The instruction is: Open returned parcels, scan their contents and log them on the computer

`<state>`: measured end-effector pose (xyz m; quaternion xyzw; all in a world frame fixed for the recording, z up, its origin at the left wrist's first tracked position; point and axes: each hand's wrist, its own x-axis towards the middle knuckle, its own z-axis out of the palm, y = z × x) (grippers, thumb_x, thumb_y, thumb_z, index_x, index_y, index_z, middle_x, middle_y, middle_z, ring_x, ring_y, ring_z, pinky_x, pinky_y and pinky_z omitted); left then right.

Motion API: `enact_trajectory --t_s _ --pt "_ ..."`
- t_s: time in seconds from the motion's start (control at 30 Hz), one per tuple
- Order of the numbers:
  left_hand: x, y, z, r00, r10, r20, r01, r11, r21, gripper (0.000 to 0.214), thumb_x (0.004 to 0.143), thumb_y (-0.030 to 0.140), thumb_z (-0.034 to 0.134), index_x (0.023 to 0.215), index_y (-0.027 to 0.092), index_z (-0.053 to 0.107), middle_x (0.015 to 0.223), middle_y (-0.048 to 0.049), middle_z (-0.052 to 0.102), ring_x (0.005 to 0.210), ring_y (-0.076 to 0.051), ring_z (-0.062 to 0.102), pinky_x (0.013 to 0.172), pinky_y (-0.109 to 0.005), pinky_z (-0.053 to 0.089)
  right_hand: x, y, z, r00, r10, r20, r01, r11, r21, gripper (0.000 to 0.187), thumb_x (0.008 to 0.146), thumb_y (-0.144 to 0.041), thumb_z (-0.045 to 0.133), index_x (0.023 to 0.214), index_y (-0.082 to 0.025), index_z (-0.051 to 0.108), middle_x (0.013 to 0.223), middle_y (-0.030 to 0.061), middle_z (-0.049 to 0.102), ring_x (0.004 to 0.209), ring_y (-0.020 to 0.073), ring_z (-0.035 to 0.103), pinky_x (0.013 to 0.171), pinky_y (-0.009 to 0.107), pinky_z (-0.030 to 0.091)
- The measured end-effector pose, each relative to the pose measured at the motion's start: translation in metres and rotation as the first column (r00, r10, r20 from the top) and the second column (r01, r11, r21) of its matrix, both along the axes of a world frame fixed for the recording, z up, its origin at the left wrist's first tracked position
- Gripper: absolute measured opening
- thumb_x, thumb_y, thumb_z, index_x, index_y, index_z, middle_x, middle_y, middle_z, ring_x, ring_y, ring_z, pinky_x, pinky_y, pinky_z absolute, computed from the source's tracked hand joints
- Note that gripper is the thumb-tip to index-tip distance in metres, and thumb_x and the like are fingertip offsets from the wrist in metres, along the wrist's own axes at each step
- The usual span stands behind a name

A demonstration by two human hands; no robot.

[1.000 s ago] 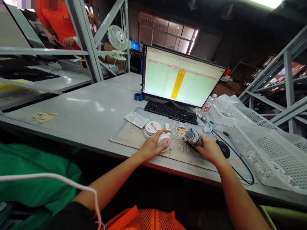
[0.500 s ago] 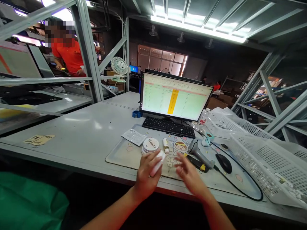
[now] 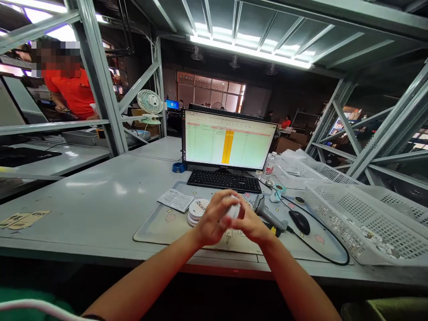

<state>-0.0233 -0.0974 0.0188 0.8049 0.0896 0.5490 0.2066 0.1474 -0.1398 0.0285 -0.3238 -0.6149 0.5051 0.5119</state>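
White round case [image 3: 234,210] is gripped between the closed left hand [image 3: 214,218] and right hand [image 3: 250,221], above a desk mat [image 3: 160,232]. A stack of labelled discs [image 3: 197,211] lies just left; a barcode scanner [image 3: 267,213] lies just right.

Stack of round white discs [image 3: 197,211]: top printed dark word, seems "Skeauty", partly hidden. Spreadsheet on black flat monitor [image 3: 207,138]: too small to read.

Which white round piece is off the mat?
The piece clasped between left hand and right hand, above the mat; the stack beside them lies on the mat.
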Motion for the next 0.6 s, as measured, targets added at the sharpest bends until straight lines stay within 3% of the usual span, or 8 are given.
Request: enact_trajectory --t_s 0.07,0.13,0.23,0.3,0.4,0.5,0.53,0.6 --pt "0.011 0.013 0.006 0.994 0.009 0.107 0.014 0.978 -0.209 0.055 0.108 0.065 0.035 0.133 0.022 0.060 0.139 -0.0165 0.060 0.131 -0.030 0.060 0.112 -0.047 0.050 0.001 0.018 0.010 0.989 -0.088 0.116 0.079 0.994 0.080 0.091 0.063 -0.049 0.100 0.133 -0.033 0.044 0.123 0.0053 0.063 0.111 0.0266 0.069 0.088 0.044 0.064" --pt "0.018 0.030 0.016 0.985 0.014 0.173 0.065 0.893 -0.446 0.056 0.106 0.067 0.040 0.132 0.022 0.059 0.129 -0.0136 0.065 0.116 -0.027 0.066 0.098 -0.041 0.057 0.003 0.036 0.016 0.942 -0.212 0.262 0.146 0.957 0.251 0.090 0.068 -0.040 0.097 0.138 -0.033 0.041 0.129 0.0075 0.062 0.117 0.0276 0.067 0.092 0.048 0.064" --pt "0.022 0.059 0.037 0.976 0.036 0.215 0.139 0.657 -0.741 0.057 0.097 0.070 0.056 0.119 0.018 0.066 0.103 -0.0082 0.071 0.086 -0.021 0.068 0.072 -0.031 0.056 0.004 0.060 0.016 0.750 -0.495 0.438 0.168 0.784 0.598 0.077 0.078 -0.018 0.085 0.144 -0.033 0.047 0.152 0.0126 0.050 0.141 0.0329 0.054 0.113 0.058 0.054" --pt "0.022 0.075 0.050 0.971 0.034 0.236 0.190 0.484 -0.854 0.056 0.090 0.069 0.068 0.107 0.016 0.068 0.091 -0.0059 0.071 0.075 -0.018 0.067 0.065 -0.027 0.053 0.004 0.072 0.011 0.632 -0.614 0.473 0.118 0.679 0.724 0.073 0.082 -0.007 0.074 0.145 -0.034 0.050 0.161 0.0121 0.042 0.152 0.0336 0.042 0.123 0.060 0.044" --pt "0.023 0.092 0.058 0.968 -0.019 0.251 0.243 0.327 -0.913 0.052 0.084 0.064 0.078 0.097 0.015 0.069 0.080 -0.0037 0.071 0.067 -0.016 0.066 0.060 -0.025 0.050 0.004 0.084 -0.004 0.585 -0.662 0.468 0.103 0.633 0.767 0.072 0.086 -0.003 0.066 0.148 -0.035 0.049 0.165 0.0122 0.038 0.156 0.0323 0.038 0.125 0.059 0.042" --pt "0.028 0.102 0.053 0.983 -0.083 0.164 0.181 0.278 -0.944 0.052 0.086 0.066 0.076 0.092 0.015 0.067 0.077 -0.0039 0.070 0.063 -0.015 0.065 0.057 -0.024 0.049 0.003 0.091 -0.021 0.637 -0.643 0.425 0.156 0.648 0.746 0.071 0.086 0.000 0.063 0.147 -0.034 0.048 0.168 0.0125 0.033 0.159 0.0311 0.033 0.127 0.060 0.038" --pt "0.029 0.104 0.049 0.986 -0.096 0.139 0.162 0.307 -0.938 0.053 0.087 0.067 0.074 0.093 0.015 0.066 0.079 -0.0046 0.070 0.065 -0.016 0.065 0.057 -0.025 0.049 0.002 0.092 -0.026 0.685 -0.606 0.404 0.172 0.674 0.719 0.072 0.085 -0.002 0.067 0.146 -0.034 0.047 0.169 0.0124 0.031 0.160 0.0312 0.030 0.128 0.060 0.037" --pt "0.032 0.106 0.040 0.990 -0.098 0.105 0.139 0.464 -0.875 0.058 0.090 0.072 0.066 0.103 0.016 0.066 0.088 -0.0068 0.073 0.072 -0.019 0.068 0.060 -0.028 0.052 0.000 0.093 -0.033 0.827 -0.471 0.306 0.217 0.771 0.599 0.080 0.079 -0.016 0.084 0.146 -0.035 0.043 0.171 0.0125 0.026 0.160 0.0328 0.031 0.124 0.058 0.043"
